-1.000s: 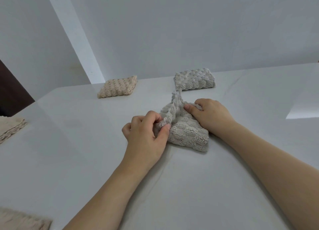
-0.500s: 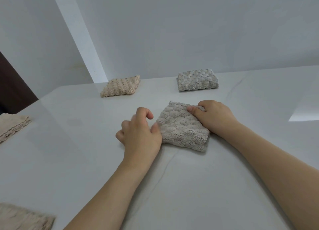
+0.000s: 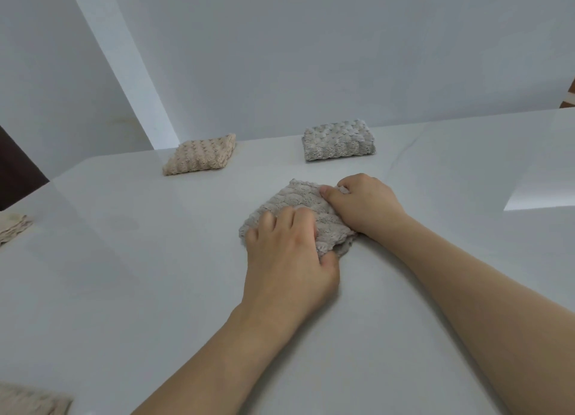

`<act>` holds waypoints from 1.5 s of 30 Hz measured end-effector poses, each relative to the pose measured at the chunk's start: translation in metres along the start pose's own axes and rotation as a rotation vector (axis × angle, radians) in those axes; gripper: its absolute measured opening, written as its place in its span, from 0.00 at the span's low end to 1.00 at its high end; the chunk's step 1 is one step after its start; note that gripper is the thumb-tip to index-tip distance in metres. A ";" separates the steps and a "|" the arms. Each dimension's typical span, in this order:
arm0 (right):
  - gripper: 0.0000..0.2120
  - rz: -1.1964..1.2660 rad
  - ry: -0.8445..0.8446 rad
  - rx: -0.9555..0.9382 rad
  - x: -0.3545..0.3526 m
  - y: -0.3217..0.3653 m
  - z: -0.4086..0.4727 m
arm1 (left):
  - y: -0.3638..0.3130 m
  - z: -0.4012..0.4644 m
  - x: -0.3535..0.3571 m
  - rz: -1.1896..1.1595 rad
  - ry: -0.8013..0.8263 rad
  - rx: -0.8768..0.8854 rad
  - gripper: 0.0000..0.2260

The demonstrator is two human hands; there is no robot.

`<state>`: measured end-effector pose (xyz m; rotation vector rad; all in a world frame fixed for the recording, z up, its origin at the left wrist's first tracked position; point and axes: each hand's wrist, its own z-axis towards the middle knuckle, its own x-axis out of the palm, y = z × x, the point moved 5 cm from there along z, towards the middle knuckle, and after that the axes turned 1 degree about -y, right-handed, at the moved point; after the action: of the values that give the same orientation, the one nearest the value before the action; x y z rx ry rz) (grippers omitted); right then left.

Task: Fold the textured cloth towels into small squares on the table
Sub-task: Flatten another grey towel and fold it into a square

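Together both hands (image 3: 326, 228) grip the folded grey towel (image 3: 298, 203) on the table (image 3: 124, 259).

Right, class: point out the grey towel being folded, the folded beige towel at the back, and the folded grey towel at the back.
Grey towel being folded (image 3: 298, 201): head view, bare top between the hands.
Folded beige towel (image 3: 200, 154): head view, middle of its top.
Folded grey towel (image 3: 339, 142): head view, middle of its top.

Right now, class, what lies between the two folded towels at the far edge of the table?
Only bare table between the beige towel and grey towel, per the head view.
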<state>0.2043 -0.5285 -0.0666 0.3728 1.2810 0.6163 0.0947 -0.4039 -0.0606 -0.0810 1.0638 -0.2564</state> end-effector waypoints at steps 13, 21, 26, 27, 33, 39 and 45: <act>0.23 -0.191 0.026 -0.040 0.002 0.003 -0.001 | 0.001 0.001 0.009 0.139 0.424 0.007 0.12; 0.23 -0.183 0.036 -0.046 0.003 0.002 -0.001 | 0.001 0.003 0.006 0.107 0.563 0.030 0.16; 0.24 -0.181 0.036 -0.048 0.003 0.002 -0.001 | 0.001 0.005 0.005 0.069 0.563 0.051 0.13; 0.24 -0.181 0.035 -0.049 0.003 0.002 -0.001 | 0.001 0.006 0.005 0.059 0.590 0.049 0.13; 0.23 -0.170 0.027 -0.044 0.002 0.001 0.001 | 0.008 0.002 0.000 -0.061 0.629 0.015 0.09; 0.24 -0.155 0.024 -0.040 0.002 0.000 0.001 | 0.013 0.011 0.004 -0.160 0.483 -0.038 0.06; 0.24 -0.164 0.012 -0.046 0.004 -0.002 0.002 | 0.015 0.003 0.004 -0.101 0.606 0.009 0.04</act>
<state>0.2069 -0.5273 -0.0697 0.2236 1.2922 0.5083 0.1015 -0.3910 -0.0650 -0.0495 1.6626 -0.3903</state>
